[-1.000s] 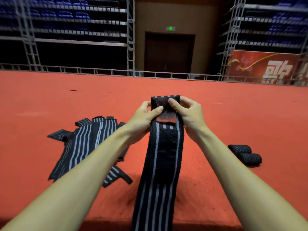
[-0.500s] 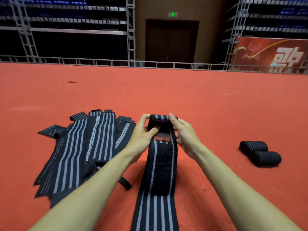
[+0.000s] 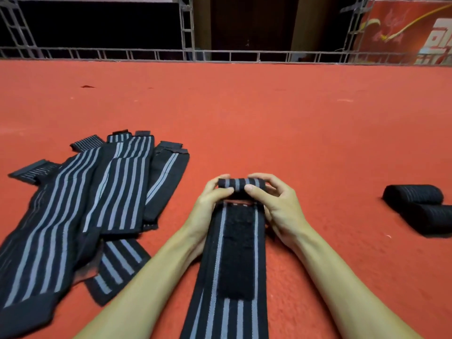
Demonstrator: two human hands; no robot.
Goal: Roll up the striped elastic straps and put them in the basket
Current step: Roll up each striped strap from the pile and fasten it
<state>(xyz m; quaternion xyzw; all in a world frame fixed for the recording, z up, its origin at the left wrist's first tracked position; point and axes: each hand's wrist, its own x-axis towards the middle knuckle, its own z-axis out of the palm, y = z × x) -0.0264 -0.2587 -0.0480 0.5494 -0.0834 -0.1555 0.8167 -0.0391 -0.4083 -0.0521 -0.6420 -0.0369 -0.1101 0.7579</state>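
Red carpet floor [image 3: 293, 130] fills most of the frame, and on it, low in the centre, a black striped elastic strap [image 3: 212, 302] runs lengthwise from the bottom edge up toward the middle. Its far end is turned over into a small tight roll [image 3: 241, 185] showing grey stripes. A black hook-and-loop patch [image 3: 236, 253] lies along the flat part just below the roll.

The left hand [image 3: 208, 204] grips the roll's left end, thumb on the near side and fingers curled over the far side. The right hand [image 3: 276, 206] grips the right end the same way, its thumb tip close to the left thumb at the middle of the roll. Both forearms come in from the bottom of the frame, one on each side of the strap.

At the left of the frame lies a loose pile of flat striped straps [image 3: 85, 204], overlapping and fanned out on the floor, well apart from the one being handled. At the right edge two rolled straps [image 3: 415, 206] lie touching side by side on the carpet.

Along the top of the frame a metal railing [image 3: 220, 56] borders the carpet, with dark space behind it and a red banner [image 3: 403, 33] in the upper right corner.
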